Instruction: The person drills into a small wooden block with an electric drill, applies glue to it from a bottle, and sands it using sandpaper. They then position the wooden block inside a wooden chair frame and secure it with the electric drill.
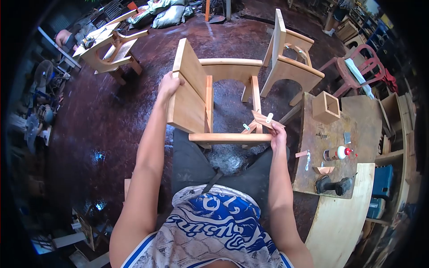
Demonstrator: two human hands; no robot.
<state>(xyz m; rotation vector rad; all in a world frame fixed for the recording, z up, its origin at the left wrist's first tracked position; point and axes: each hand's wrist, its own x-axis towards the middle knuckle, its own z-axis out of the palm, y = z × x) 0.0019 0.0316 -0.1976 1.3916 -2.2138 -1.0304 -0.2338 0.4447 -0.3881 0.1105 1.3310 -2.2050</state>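
Note:
A light wooden chair frame (230,137) stands tilted between my arms, above my lap. My left hand (170,85) is closed on the edge of its wide backrest board (190,96). At the front right corner, my right hand (278,136) has its fingers closed at the end of a small wooden corner block (263,119), beside the frame's rail. A white oval plate (269,118) sits on that block. Another pale plate (246,127) shows on a brace inside the frame.
On the right, a worktable (313,138) holds a wooden box (326,108), a glue bottle (335,153) and a dark power tool (333,185). Another wooden chair (297,67) and a pink plastic chair (357,71) stand beyond. A person (66,39) bends at the far left.

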